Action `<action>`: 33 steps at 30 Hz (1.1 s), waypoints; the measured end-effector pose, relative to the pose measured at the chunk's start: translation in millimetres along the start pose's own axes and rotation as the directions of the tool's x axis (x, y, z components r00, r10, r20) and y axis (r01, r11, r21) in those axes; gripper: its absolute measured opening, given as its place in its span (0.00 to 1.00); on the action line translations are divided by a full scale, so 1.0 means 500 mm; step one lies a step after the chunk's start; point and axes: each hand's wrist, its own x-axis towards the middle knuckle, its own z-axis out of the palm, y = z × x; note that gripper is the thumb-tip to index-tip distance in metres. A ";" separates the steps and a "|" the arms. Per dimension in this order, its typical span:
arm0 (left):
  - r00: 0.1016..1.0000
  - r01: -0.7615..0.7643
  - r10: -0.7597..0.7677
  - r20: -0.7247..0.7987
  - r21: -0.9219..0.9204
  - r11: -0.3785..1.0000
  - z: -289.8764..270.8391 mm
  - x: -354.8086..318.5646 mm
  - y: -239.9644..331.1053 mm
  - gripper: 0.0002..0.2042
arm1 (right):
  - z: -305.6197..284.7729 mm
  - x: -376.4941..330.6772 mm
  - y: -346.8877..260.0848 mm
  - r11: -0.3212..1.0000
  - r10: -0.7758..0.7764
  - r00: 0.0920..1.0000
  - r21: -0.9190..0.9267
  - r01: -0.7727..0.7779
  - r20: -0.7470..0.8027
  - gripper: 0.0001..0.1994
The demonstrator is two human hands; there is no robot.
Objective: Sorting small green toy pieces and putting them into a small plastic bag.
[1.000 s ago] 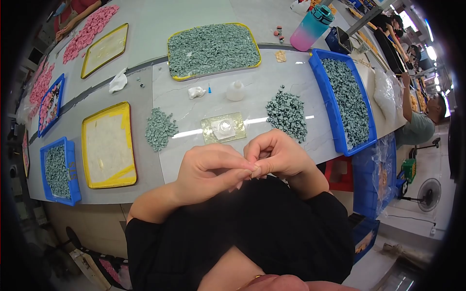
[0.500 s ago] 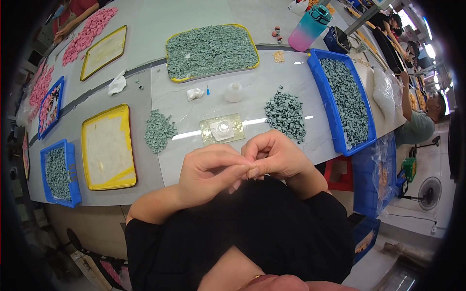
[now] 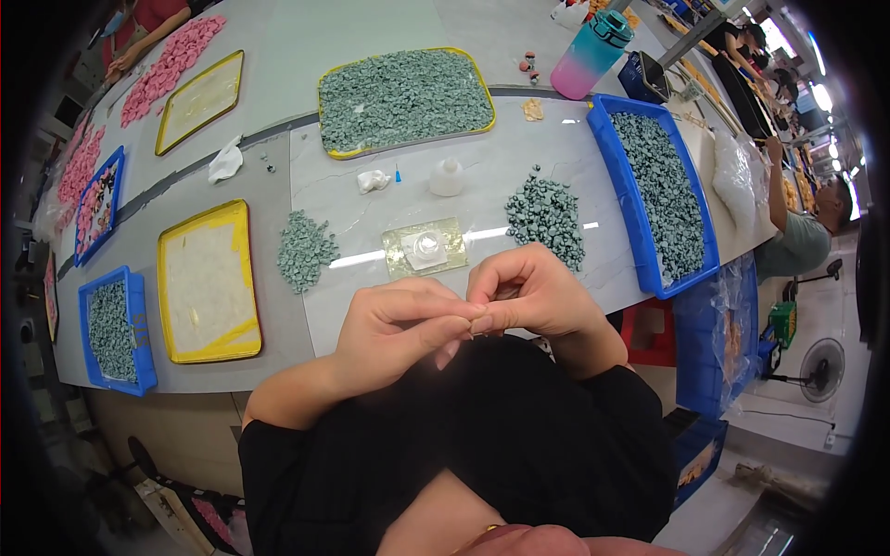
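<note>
My left hand (image 3: 397,326) and my right hand (image 3: 528,295) meet fingertip to fingertip over the near edge of the table. Both are closed in a pinch, and whatever sits between the fingers is hidden. Just beyond them lies a gold-coloured square pad (image 3: 451,243) with a small clear round dish (image 3: 426,247) on white paper. To the left of the pad is a loose pile of small grey-green pieces (image 3: 306,252). A darker, shinier pile of green pieces (image 3: 545,222) lies to its right. Behind stand a small translucent bottle (image 3: 447,176) and a blue needle tip (image 3: 398,173).
A yellow-rimmed tray (image 3: 406,97) full of green pieces lies at the back. Blue bins of pieces stand at right (image 3: 660,199) and left (image 3: 115,331). A yellow-edged tray (image 3: 206,283) is at left. A tall bottle (image 3: 591,56) stands far right. Other people work beyond.
My fingertips have shifted slightly against each other, and the right hand's fingers have tilted a little. The piles, trays and bottles stay where they were.
</note>
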 end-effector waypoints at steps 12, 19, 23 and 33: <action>0.996 0.065 -0.067 -0.054 -0.043 0.997 0.014 -0.003 0.007 0.08 | 0.006 -0.013 -0.002 0.996 -0.052 0.997 -0.070 0.048 -0.057 0.08; 0.997 0.051 -0.050 -0.053 0.019 0.998 0.027 -0.006 0.011 0.08 | 0.006 -0.021 0.000 0.994 -0.036 0.997 -0.102 0.030 -0.063 0.08; 0.999 -0.008 0.007 -0.033 -0.002 1.000 0.029 -0.011 0.003 0.07 | 0.003 -0.022 0.003 0.997 -0.014 1.000 -0.073 0.012 -0.018 0.08; 0.998 -0.037 0.039 -0.056 0.030 0.999 0.034 -0.018 0.011 0.07 | 0.016 -0.026 -0.007 0.997 -0.019 0.999 -0.071 0.017 -0.028 0.08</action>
